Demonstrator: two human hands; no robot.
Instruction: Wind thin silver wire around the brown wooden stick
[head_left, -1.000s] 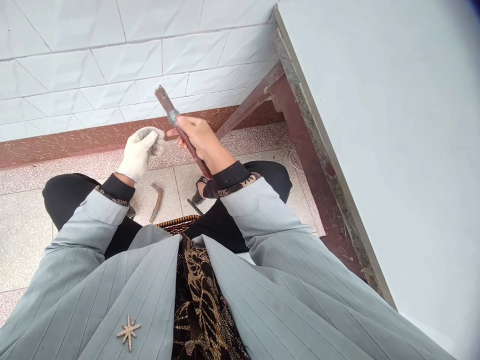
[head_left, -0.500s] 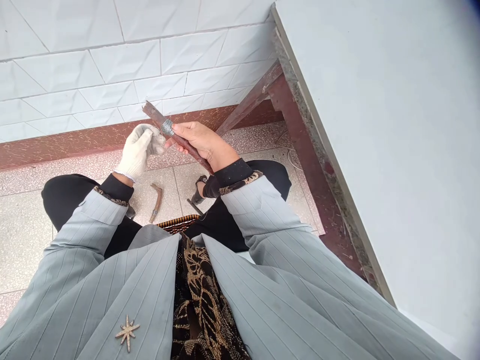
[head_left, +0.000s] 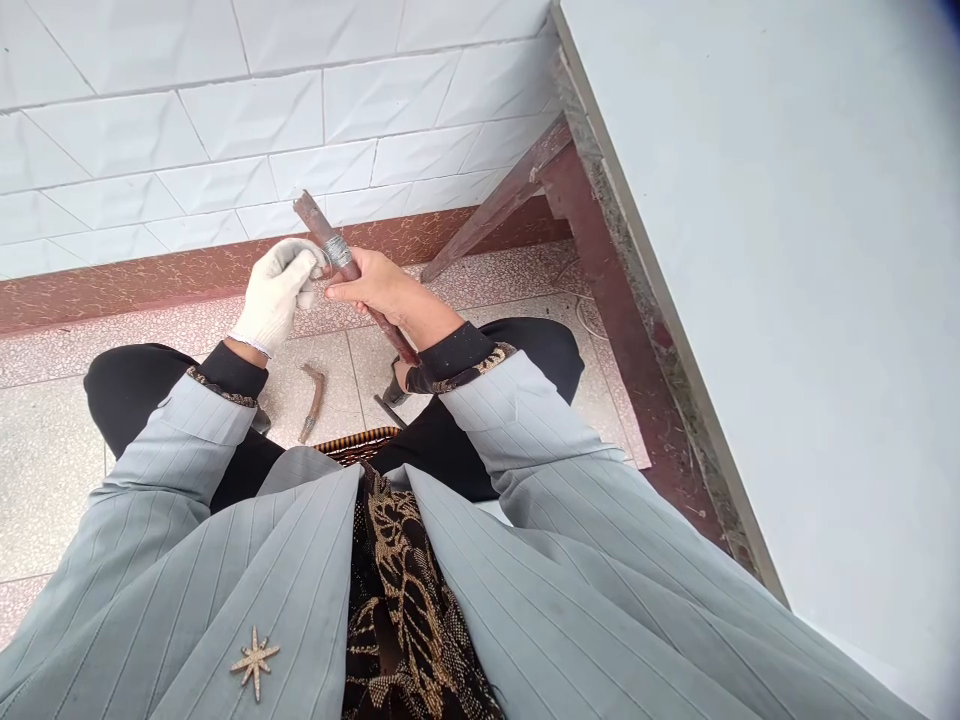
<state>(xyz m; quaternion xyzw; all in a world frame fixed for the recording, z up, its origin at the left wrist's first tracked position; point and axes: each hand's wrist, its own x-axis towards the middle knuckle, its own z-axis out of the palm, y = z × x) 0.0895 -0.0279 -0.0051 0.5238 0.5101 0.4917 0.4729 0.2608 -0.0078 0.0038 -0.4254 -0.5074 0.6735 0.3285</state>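
A brown wooden stick (head_left: pixel 311 212) slants across in front of me, its broken end pointing up and left. Thin grey wire (head_left: pixel 339 250) is wound in several turns round its upper part. My right hand (head_left: pixel 382 290) is bare and wraps the stick just below the winding. Close to the winding on the left, my left hand (head_left: pixel 276 288), in a white glove, pinches the loose end of the wire. That end is very thin, and the fingertips partly hide it.
On the tiled floor lies a short bent stick (head_left: pixel 313 404) with wire at its lower end. A dark thin rod (head_left: pixel 389 411) is by my foot. A woven basket-like edge (head_left: pixel 356 446) shows between my legs. A white tabletop (head_left: pixel 787 250) with a wooden leg (head_left: pixel 495 205) stands right, tiled wall ahead.
The stick has shifted slightly right and turned a little steeper. My right thumb has moved down off the winding toward the left hand. The left hand has risen slightly.
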